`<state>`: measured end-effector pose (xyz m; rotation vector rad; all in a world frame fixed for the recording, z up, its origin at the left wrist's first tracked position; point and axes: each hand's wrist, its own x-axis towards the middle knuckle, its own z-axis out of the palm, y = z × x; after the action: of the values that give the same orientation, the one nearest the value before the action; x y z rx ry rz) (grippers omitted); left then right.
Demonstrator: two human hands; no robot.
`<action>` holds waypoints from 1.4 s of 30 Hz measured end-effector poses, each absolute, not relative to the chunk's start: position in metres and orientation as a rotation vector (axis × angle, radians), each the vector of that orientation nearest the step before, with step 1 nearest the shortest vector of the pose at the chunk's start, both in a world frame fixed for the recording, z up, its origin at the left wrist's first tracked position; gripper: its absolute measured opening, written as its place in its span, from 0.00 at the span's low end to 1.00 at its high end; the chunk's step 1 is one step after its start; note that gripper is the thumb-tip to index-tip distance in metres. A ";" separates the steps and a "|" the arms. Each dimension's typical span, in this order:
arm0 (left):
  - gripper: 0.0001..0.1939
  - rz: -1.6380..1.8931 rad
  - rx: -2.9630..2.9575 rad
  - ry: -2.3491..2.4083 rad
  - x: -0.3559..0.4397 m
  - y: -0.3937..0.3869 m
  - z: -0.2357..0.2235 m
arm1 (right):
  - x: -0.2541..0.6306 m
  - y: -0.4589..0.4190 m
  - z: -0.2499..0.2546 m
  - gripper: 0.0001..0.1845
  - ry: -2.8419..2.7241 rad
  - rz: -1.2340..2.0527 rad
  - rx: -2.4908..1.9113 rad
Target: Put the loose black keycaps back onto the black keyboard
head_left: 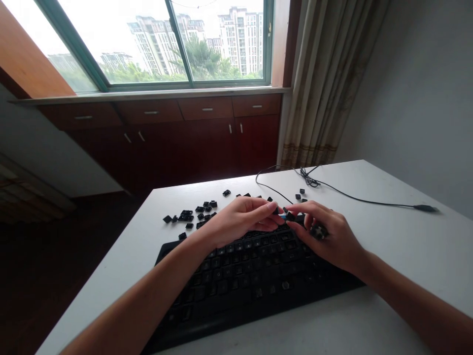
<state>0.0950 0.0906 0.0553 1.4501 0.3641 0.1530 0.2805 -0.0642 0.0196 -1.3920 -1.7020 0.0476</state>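
A black keyboard [244,281] lies on the white table [399,246] in front of me, with some keys off. My left hand [240,219] hovers over its far edge, fingers curled and pinched against a small black keycap [276,211]. My right hand [328,236] meets it from the right, fingers closed round a small blue tool [284,216] and a dark keycap [291,216]. Another dark piece [318,231] sits under its knuckles. Both hands touch at the fingertips above the top key row.
Several loose black keycaps [192,216] lie scattered on the table beyond the keyboard, left and middle. The keyboard's black cable [351,197] runs right to a USB plug [424,208]. Behind stand wooden cabinets [177,133], a window and a curtain [325,84].
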 end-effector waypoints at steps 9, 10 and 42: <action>0.19 0.138 1.474 0.331 0.096 0.088 0.057 | 0.279 -0.063 0.018 0.20 -1.744 0.106 -1.305; 0.20 0.138 1.463 0.331 0.096 0.088 0.057 | 0.279 -0.063 0.018 0.20 -1.741 0.107 -1.304; 0.20 0.137 1.893 0.323 0.092 0.093 0.060 | 0.308 -0.064 0.037 0.11 -1.434 -0.164 -1.613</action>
<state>0.0916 0.0925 0.0597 1.8932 0.3226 0.1373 0.3083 -0.0642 0.0366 -1.6127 -1.4339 -0.1645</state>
